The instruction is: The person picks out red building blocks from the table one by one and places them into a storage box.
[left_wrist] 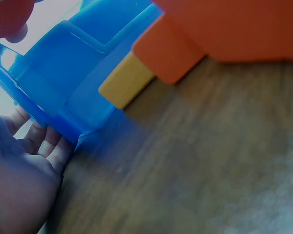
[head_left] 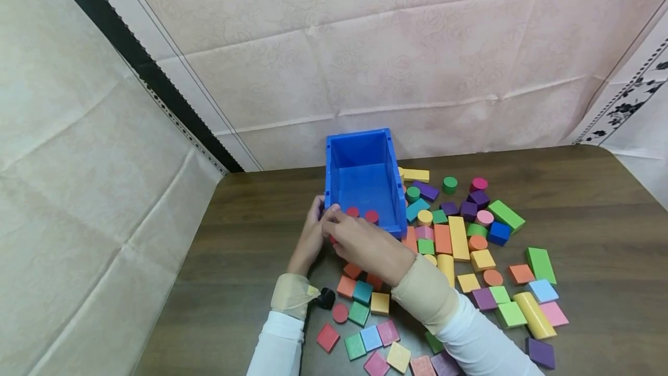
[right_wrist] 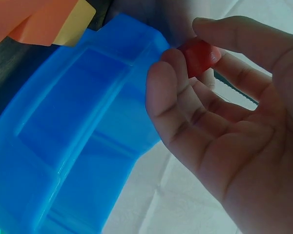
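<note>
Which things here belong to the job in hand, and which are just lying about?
Job in hand, it seems:
blue bin
red piece, held in the right grip
two red discs in the bin
left grip, touching the bin

Apparently lying about:
long yellow cylinder
dark blue block
green cylinder beyond

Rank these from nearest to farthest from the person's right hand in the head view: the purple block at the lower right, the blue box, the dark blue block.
From the right hand:
1. Blue box: right beside the hand, partly behind it.
2. Dark blue block: off to the right, among the scattered blocks.
3. Purple block: farthest, at the lower right.
</note>
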A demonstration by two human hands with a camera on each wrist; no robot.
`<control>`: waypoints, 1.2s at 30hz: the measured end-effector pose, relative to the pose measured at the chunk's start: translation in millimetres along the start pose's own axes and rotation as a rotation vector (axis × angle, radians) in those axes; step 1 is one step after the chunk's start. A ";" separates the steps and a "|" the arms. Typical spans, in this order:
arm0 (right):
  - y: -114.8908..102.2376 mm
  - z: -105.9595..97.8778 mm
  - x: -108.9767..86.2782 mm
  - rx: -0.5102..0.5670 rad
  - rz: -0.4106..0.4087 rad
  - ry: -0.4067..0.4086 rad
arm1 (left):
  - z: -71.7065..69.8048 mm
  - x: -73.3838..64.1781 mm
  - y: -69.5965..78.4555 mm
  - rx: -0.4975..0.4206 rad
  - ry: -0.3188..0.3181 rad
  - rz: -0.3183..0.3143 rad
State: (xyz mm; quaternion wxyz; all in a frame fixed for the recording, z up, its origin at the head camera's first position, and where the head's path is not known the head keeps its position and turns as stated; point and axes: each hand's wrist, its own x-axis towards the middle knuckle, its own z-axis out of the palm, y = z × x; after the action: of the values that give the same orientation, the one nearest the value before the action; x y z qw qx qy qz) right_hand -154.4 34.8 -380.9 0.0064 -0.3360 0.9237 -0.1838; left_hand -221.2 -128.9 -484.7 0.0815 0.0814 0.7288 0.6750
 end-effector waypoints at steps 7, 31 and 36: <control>2.1 -1.3 -0.7 0.014 0.000 0.013 | -0.2 0.7 -1.0 -0.009 -0.003 0.018; 7.3 -9.5 -0.3 0.057 0.023 0.033 | -2.9 2.2 -2.6 -0.009 -0.015 0.058; 7.6 -10.5 -1.0 0.066 0.043 0.021 | -1.9 1.2 -1.9 0.007 -0.009 0.054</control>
State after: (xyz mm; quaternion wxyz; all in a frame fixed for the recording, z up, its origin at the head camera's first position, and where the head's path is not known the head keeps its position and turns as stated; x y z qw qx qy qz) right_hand -159.8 44.3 -373.9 0.0119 -0.3139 0.9242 -0.2173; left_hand -222.8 -130.6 -486.4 0.0664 0.1044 0.7282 0.6741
